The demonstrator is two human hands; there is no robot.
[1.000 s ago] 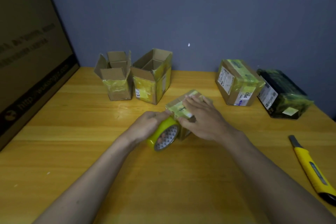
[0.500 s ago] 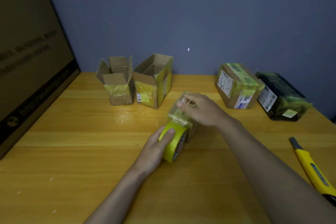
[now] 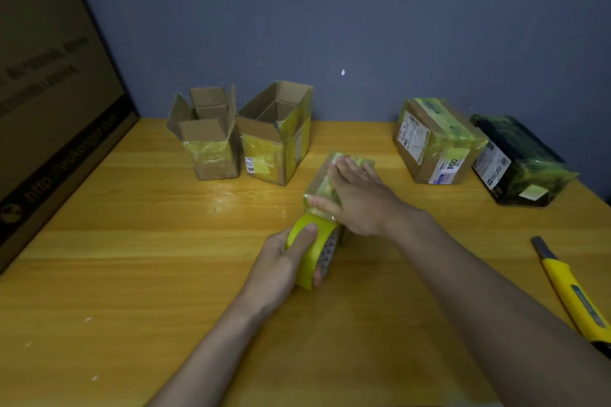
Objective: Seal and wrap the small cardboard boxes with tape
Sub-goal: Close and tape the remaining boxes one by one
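A small cardboard box (image 3: 320, 182) with yellowish tape on it lies in the middle of the wooden table (image 3: 132, 258). My right hand (image 3: 355, 195) lies flat on top of it, fingers straight, thumb pressing the tape at the box's near edge. My left hand (image 3: 284, 261) grips a yellow tape roll (image 3: 312, 249) just in front of the box, thumb over its outer band. A strip of tape runs from the roll up onto the box.
Two open-topped cardboard boxes (image 3: 211, 139) (image 3: 277, 135) stand at the back left. A taped brown box (image 3: 436, 142) and a dark wrapped box (image 3: 519, 158) sit at the back right. A yellow utility knife (image 3: 575, 294) lies at the right edge. A large cardboard sheet (image 3: 49, 92) leans on the left.
The left hand has drawn the tape roll from the box's left side round to its near side. The right hand has flattened out along the top of the box.
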